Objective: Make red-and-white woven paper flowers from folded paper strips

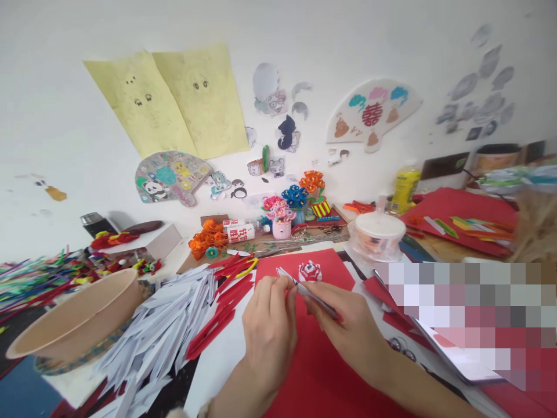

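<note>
My left hand (268, 316) is closed, fingertips pinching a small folded white paper piece (285, 273) with a trace of red. Close against it, my right hand (348, 328) is closed on a thin greyish-white folded paper strip (321, 302) that slants down to the right. The fingertips of both hands meet, hiding where the two pieces join. Just behind them, a small red-and-white folded paper piece (310, 270) rests on a red sheet (322, 360). Both hands are above this sheet.
Piled white paper strips (161, 325) and red strips (221, 310) lie left, beside a beige bowl (78, 316). Paper flower pots (282, 227) stand at the back. A lidded plastic tub (378, 232) and a partly blurred-out tablet (467, 357) are right.
</note>
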Motion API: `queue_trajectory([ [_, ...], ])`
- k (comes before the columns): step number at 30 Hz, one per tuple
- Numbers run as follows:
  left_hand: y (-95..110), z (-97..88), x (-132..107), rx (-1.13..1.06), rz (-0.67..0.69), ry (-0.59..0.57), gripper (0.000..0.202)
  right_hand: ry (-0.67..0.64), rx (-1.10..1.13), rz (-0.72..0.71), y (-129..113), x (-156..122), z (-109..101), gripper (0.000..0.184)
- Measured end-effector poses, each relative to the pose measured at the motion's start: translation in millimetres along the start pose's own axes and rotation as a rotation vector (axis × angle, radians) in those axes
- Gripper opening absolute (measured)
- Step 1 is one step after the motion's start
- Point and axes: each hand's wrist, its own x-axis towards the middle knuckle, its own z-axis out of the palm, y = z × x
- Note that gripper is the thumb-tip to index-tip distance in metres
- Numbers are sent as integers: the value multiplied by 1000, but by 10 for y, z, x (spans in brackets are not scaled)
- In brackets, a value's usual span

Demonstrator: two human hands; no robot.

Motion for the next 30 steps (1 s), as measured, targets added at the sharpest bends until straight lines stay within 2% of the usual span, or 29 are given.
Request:
queue_trajectory([
  [5, -42, -16, 55, -61, -22, -44, 10, -30, -19, 71, 5, 37, -46, 27],
  [9, -194, -88, 171, -282, -239, -81, 5, -69, -26, 139, 9, 73, -126, 30],
  [11, -268, -118, 209, -379, -331, -94, 15, -94, -30, 140, 17, 84, -145, 28],
  [13, -311, -134, 217, -478, -345, -195, 15, -114, -35, 129, 40, 89, -140, 24],
  [16, -305, -143, 188, -514, -267, -270, 10, -65, -72, 102, 102, 85, -113, 17],
  [21, -223, -160, 124, -408, -65, -219, 8, 23, -237, -40, 187, 75, -120, 15],
  [26, -211, -176, 112, -355, 45, -204, 10, 2, -283, -176, 192, 106, -163, 17],
  [30, -215, -182, 112, -332, 84, -187, 11, -25, -239, -214, 187, 116, -161, 21],
])
